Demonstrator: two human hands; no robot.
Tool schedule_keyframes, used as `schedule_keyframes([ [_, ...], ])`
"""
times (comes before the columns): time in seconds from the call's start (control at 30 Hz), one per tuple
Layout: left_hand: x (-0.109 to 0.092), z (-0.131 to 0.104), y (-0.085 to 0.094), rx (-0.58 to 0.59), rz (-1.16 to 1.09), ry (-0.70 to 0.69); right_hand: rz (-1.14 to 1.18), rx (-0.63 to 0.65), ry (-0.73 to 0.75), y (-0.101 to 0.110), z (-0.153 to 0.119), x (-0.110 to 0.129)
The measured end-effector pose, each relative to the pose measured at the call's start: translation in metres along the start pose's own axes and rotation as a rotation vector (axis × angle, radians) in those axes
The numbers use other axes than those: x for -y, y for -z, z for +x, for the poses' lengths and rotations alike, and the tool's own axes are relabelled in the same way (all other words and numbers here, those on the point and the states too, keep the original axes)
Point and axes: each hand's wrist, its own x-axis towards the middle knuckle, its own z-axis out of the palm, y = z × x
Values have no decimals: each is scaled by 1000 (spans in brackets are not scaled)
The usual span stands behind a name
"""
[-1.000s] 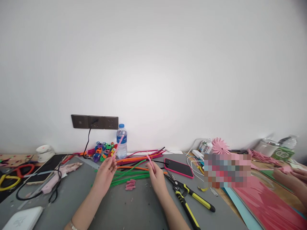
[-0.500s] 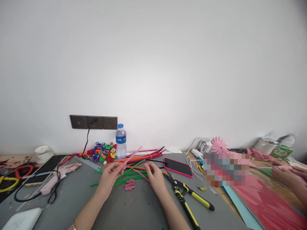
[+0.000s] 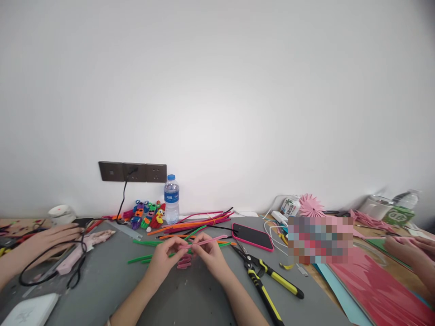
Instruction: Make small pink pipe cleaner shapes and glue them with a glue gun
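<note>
My left hand [image 3: 169, 256] and my right hand [image 3: 208, 256] meet low in the centre, over the grey mat [image 3: 190, 301]. Between their pinched fingertips lies a pink pipe cleaner [image 3: 212, 240], its free end pointing right. Folded pink pieces [image 3: 184, 261] rest on the mat just beneath my hands, partly covered by them. Behind, green pipe cleaners [image 3: 137, 260] and a bundle of orange and red ones [image 3: 197, 223] are spread out. Black-and-yellow pliers [image 3: 260, 278] lie open to the right of my right hand.
A phone [image 3: 253, 237] lies behind the pliers. A water bottle [image 3: 171, 199] and small colourful figures [image 3: 147, 216] stand by the wall. Another person's hand [image 3: 50, 240] reaches in at left, near a pink glue gun [image 3: 73, 260]. Another person's hands [image 3: 408, 249] are at far right.
My hands have come together, and the pink pipe cleaner has swung from pointing up to lying nearly level, now pinched by both. Another person's hand has come in from the left.
</note>
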Motion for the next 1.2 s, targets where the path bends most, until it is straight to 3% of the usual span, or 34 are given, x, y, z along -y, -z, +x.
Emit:
schedule_keyframes([
  [0.57,-8,-2,-2,51,21,7,26,27,-47,1,-1,5],
  [0.93,10,-2,-1,81,-89,99,-36,23,-11,6,1,0],
  [1.2,-9,-2,-1,171,-261,183,98,116,-119,9,-3,6],
])
